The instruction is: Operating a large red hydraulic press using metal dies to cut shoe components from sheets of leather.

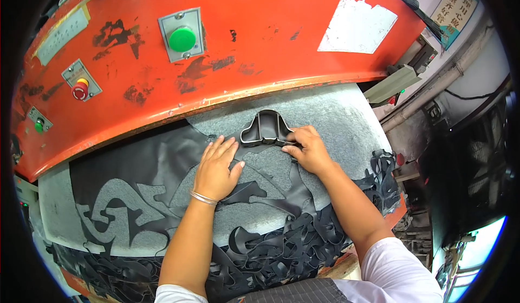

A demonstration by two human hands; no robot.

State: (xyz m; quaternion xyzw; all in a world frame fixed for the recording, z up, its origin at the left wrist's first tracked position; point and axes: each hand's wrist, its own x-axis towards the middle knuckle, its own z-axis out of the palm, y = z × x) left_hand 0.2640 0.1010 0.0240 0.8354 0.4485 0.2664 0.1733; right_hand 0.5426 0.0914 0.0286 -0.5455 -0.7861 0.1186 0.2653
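A metal cutting die (269,127) with curved walls and inner dividers stands on the grey cutting board (346,108). My right hand (309,149) grips its right end, thumb in front and fingers curled at the wall. Flat on the black leather sheet (162,146) lies my left hand (218,168), fingers stretched out, a little left of the die. The sheet spreads to the left under the machine's edge. Nearer to me, its cut part is a web of strips (295,192) around openings that show the board.
An orange press (244,48) spans the far side, with a large green button (182,40), a red stop button (80,90) and a small green button (39,124). Black leather scraps (271,254) heap along the board's near edge. A pipe (433,94) runs along the right wall.
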